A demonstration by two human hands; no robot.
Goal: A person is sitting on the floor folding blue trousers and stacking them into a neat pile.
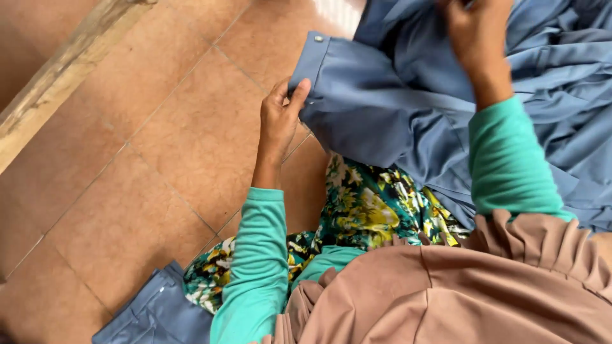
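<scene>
Plainly, from the head view, handling a blue-grey garment (382, 108) spread across the upper right of the frame, over the lap and down onto the tiled floor (159, 159).

Pinching the garment's cuff (322, 64) at upper centre with the left hand (278, 121): thumb lying on top of the cuff edge, fingers tucked beneath, grip closed on the cloth. Showing a small metal snap (317, 39) at the cuff's upper corner, apart from the thumb.

Reaching into the folds at the top edge of the frame with the right hand (475, 35); fingers cut off by the frame there, so cannot tell how far that grip is closed or what it has hold of.

Judging the step in hand as working on the cuff end of the sleeve, held out flat; any further move calling for a steady pinch on the cuff so the loose cloth is not slipping.

Seeing no containers anywhere.

Also lying around: a floral cloth (370, 210) over the knees at lower centre, a second blue-grey piece (153, 312) on the floor at lower left, and a wooden beam (57, 76) crossing the upper left corner.
</scene>
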